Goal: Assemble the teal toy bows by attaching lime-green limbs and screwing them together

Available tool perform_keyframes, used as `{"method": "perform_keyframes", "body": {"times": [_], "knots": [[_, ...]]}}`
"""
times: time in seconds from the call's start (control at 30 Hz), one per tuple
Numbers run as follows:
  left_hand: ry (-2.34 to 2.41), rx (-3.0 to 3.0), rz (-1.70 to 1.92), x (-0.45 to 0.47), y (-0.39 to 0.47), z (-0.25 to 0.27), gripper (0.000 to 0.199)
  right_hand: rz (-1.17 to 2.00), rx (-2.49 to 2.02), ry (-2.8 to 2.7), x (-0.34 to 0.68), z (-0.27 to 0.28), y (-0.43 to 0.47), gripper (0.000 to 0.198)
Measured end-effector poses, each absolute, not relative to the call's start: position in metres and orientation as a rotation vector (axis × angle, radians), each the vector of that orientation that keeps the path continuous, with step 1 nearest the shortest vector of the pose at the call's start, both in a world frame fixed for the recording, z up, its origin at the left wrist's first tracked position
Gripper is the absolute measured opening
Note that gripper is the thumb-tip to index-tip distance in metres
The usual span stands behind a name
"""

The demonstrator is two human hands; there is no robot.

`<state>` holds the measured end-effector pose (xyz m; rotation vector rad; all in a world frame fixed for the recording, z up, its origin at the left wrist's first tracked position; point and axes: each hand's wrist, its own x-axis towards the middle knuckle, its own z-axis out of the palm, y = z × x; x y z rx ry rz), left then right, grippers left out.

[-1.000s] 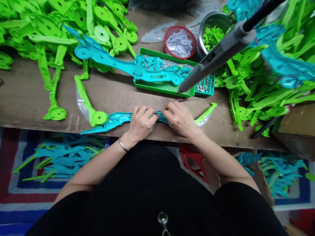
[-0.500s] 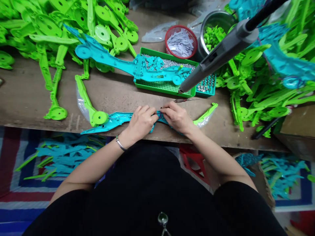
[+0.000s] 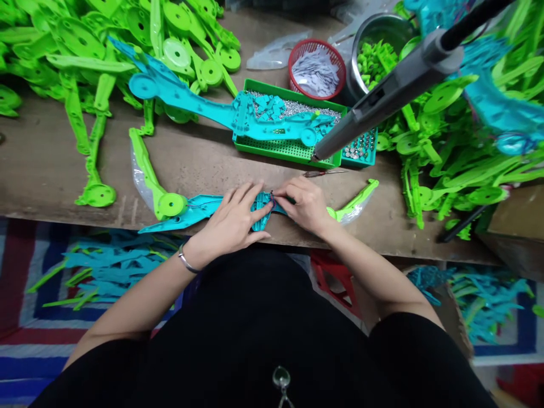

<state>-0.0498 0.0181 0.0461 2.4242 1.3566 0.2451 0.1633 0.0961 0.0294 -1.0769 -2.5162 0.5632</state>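
Note:
A long blue plastic toy bow part (image 3: 198, 207) lies along the near edge of the bench, its hollow side up. Green curved limbs adjoin it, the left limb (image 3: 145, 170) and the right limb (image 3: 357, 199). My left hand (image 3: 229, 220) rests flat over its middle, fingers spread, the index fingertip near a thin dark wire (image 3: 272, 199). From the right, my right hand (image 3: 304, 203) pinches at that wire with thumb and forefinger. My right palm and fingers hide part of the blue piece. A thin-shafted screwdriver (image 3: 325, 173) lies just beyond my right hand.
Beyond stands a green tray (image 3: 293, 157) of screws with another blue part (image 3: 204, 110) across it. A grey electric screwdriver (image 3: 378, 96) hangs above. A red basket (image 3: 293, 79), a metal bowl (image 3: 355, 68) and heaps of green parts (image 3: 80, 39) surround it.
My left hand has gone from a pinch beside the right hand to lying spread on the blue piece, slightly left and nearer. My right hand stays at the middle, still pinching.

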Motion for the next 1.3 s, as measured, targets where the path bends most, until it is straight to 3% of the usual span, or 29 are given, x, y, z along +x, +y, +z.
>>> {"method": "perform_keyframes", "body": {"times": [0.57,0.73,0.97,1.13,1.3], "knots": [[1.377,2.368,0.276,-0.048,0.018,0.038,0.063,0.771,-1.153,-2.461,0.160,0.032,0.096,0.016],[1.382,2.383,0.276,-0.047,0.017,0.037,0.065,1.094,-1.274,-2.347,0.154,0.050,0.111,0.022],[1.364,2.347,0.311,-0.047,0.019,0.039,0.063,1.362,-1.359,-2.231,0.146,0.041,0.134,0.010],[1.368,2.317,0.331,-0.050,0.019,0.037,0.064,1.560,-1.214,-2.105,0.157,0.043,0.125,0.024],[1.319,2.305,0.353,-0.054,0.022,0.034,0.067,1.390,-1.077,-2.231,0.168,0.044,0.111,0.018]]}}
